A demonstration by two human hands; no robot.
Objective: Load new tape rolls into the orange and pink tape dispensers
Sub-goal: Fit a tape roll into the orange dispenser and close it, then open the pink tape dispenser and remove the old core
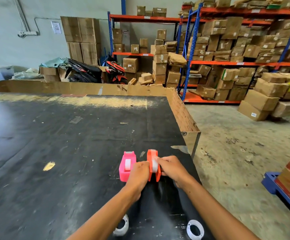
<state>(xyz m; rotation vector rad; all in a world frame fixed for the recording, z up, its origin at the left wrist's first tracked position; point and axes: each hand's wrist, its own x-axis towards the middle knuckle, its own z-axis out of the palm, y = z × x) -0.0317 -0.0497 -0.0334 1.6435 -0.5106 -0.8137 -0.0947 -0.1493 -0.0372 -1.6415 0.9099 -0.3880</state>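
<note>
The orange tape dispenser (153, 164) stands upright on the black table (54, 144) near its right edge, with a clear tape roll (154, 165) seated in it. My left hand (138, 174) grips its left side and my right hand (172, 168) grips its right side, fingertips on the roll. Just to its left stands the pink tape dispenser (127, 166) with a clear tape roll (127, 164) in its slot; no hand holds it. Two white empty tape cores (122, 226) (195, 229) lie near the table's front edge under my forearms.
A cardboard wall (88, 87) lines the table's far and right edges. The table's right edge drops to a concrete floor (236, 153). A blue pallet with stacked boxes (289, 179) stands at the right. Shelves of cartons and two motorbikes stand behind.
</note>
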